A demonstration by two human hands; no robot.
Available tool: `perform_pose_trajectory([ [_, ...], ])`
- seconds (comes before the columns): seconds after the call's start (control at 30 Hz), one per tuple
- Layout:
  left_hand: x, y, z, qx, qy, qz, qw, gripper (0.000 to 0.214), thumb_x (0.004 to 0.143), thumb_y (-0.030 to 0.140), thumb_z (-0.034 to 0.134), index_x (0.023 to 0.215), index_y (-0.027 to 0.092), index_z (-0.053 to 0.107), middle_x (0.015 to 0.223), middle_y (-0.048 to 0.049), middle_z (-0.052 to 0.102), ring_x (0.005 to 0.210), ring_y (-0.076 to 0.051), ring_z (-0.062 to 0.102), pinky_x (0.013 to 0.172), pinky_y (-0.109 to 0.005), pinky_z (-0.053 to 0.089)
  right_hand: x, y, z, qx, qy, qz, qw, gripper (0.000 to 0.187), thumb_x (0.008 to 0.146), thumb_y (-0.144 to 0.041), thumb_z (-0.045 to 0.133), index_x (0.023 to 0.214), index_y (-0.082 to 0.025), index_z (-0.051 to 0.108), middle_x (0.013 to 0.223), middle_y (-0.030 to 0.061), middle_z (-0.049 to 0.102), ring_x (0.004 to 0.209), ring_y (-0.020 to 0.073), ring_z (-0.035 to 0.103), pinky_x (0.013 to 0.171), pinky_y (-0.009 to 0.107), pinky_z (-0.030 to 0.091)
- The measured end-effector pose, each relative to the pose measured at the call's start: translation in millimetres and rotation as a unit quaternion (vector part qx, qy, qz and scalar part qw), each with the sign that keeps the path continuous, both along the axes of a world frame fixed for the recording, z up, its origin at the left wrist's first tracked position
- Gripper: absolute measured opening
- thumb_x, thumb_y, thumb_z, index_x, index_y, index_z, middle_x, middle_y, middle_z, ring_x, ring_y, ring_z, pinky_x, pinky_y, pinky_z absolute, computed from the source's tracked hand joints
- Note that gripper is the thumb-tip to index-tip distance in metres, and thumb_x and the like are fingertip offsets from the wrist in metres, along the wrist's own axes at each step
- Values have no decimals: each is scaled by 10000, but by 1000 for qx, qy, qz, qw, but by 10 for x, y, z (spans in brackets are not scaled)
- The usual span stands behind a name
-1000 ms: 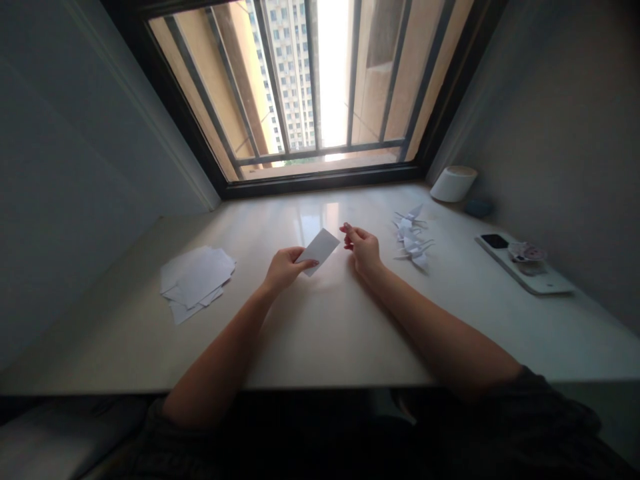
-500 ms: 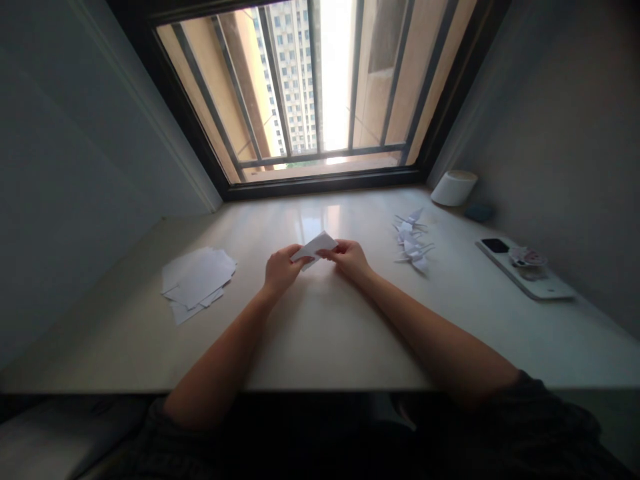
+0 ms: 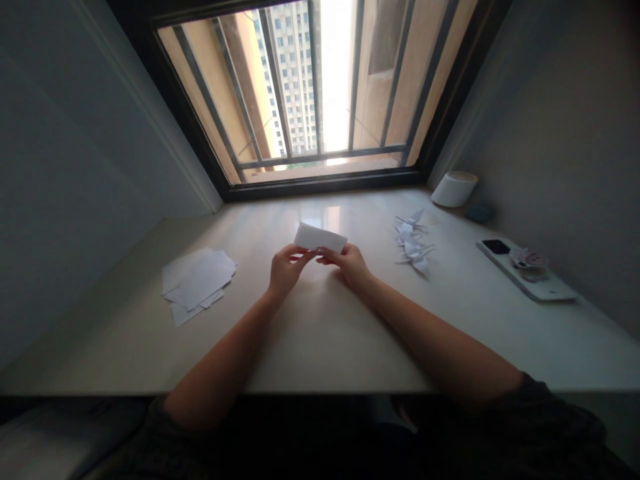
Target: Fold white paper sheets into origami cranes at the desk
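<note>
A folded white sheet of paper (image 3: pixel 321 237) is held up over the middle of the white tabletop (image 3: pixel 320 333), its long side running roughly left to right. My left hand (image 3: pixel 287 270) is closed on its lower left edge, thumb toward the middle. From the other side my right hand (image 3: pixel 351 263) pinches the lower right edge. Both thumbs nearly meet at the bottom edge of the paper. Fingers behind the sheet are partly hidden.
Loose white sheets (image 3: pixel 200 280) lie in a pile at the left. Several folded paper cranes (image 3: pixel 413 243) sit in a row to the right. Farther right are a phone (image 3: pixel 525 270) with a round grip, a white cylinder (image 3: pixel 455 189) and a dark rounded object (image 3: pixel 479 213). A barred window (image 3: pixel 320 181) is behind.
The paper has turned from a slanted position to a broader, nearly level one. Both hands have shifted their hold to its lower edge, thumbs drawing together.
</note>
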State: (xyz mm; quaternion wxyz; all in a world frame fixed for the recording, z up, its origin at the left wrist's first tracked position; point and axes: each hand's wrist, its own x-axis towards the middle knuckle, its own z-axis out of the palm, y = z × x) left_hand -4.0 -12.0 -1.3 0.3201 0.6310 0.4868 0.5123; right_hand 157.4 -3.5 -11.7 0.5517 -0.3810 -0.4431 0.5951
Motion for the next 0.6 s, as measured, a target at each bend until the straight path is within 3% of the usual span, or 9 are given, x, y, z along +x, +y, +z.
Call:
perform_pose_trajectory([
  [0.23,-12,27,-30,-18,-14,21,1000,301,715,469,698,761,173,728,786,-52,715,746,-170,633,673,-272,483,-20,-12,-50,16,-31,73,997,432,608,-488,792,867,-148,730,783,89,747,660,183,681,659,299,507],
  [0.5,9,46,-14,-65,-155,24,985,292,634,449,765,655,164,703,636,-7,645,615,-116,535,634,-247,428,-27,-39,13,50,-66,59,995,406,614,-493,779,790,-133,720,722,86,741,584,167,649,589,286,481],
  [0.6,11,50,13,-77,-176,55,980,311,627,473,765,622,172,686,608,2,606,596,-104,500,605,-240,395,-36,-54,36,47,-59,65,995,397,599,-478,791,780,-133,719,702,80,738,580,170,649,598,296,492],
])
